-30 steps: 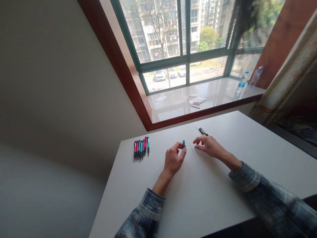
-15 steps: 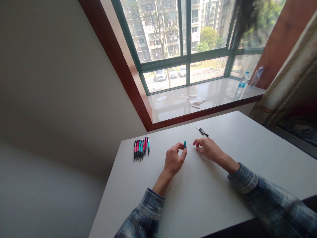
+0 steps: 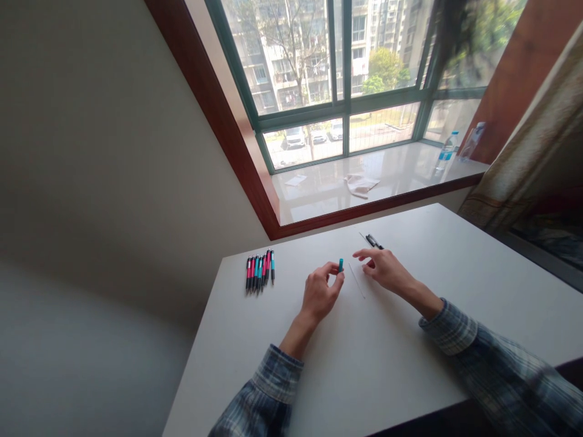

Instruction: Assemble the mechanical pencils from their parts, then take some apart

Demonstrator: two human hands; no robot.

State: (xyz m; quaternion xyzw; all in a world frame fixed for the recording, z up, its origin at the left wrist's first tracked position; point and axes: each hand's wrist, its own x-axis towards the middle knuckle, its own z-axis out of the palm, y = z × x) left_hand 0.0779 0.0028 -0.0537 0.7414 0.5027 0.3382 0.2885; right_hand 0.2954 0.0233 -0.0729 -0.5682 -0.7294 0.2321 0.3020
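My left hand [image 3: 320,292] rests on the white table [image 3: 364,364] and pinches a short teal pen part [image 3: 340,264] upright between thumb and fingers. My right hand [image 3: 385,268] hovers low over the table just to the right, fingers loosely curled and apart, with nothing visibly in them. Its fingertips are close to a black pen piece [image 3: 373,241] lying just beyond them. A thin pale rod [image 3: 356,280], like a refill, lies on the table between my two hands.
A row of several pink and teal pens [image 3: 260,271] lies at the table's far left. Beyond the table a window sill [image 3: 328,194] holds a crumpled cloth [image 3: 359,184] and a water bottle [image 3: 446,152]. A curtain [image 3: 528,139] hangs at the right.
My right hand has shifted slightly, lifting its fingers toward the black pen piece. My left hand keeps the teal part almost still.
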